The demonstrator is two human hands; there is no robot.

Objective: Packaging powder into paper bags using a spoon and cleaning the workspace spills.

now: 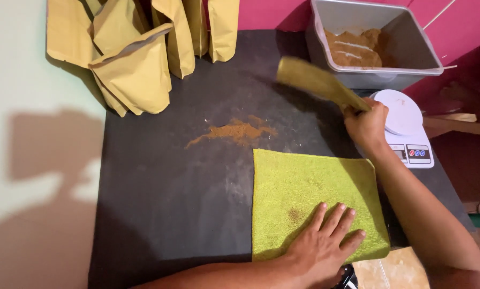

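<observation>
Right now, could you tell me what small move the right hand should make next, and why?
Probably bring the yellow pouch in the right hand down to the spilled brown powder on the black mat. The pouch hangs blurred above it, while the left hand lies flat on the green cloth.

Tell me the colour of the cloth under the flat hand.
The cloth under the left hand is yellow-green; the head view shows it.
</observation>
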